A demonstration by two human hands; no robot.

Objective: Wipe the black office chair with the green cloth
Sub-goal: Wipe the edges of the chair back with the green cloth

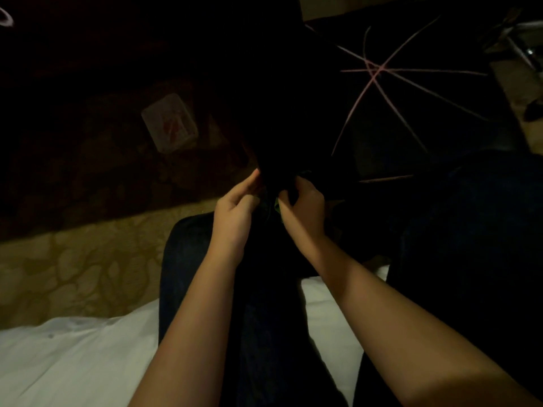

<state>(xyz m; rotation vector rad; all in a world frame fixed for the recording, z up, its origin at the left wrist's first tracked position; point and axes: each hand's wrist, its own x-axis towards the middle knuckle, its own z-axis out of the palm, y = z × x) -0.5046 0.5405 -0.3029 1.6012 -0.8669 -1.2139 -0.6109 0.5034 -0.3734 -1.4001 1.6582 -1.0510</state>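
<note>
Gripping green cloth [276, 204] with right hand [302, 207] against black office chair [288, 127]; curling left hand [235, 210] alongside, its hold impossible to tell

No readable text, brand, number or sign. Pale flat packet [169, 124] on dark patterned floor [88, 177], far left: red mark on its face, too dim and blurred to read. Nothing legible elsewhere in dark scene.

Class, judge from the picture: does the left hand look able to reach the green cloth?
Probably yes: the green cloth peeks out of the right hand, just beside the left hand, with nothing visible between them.
</note>
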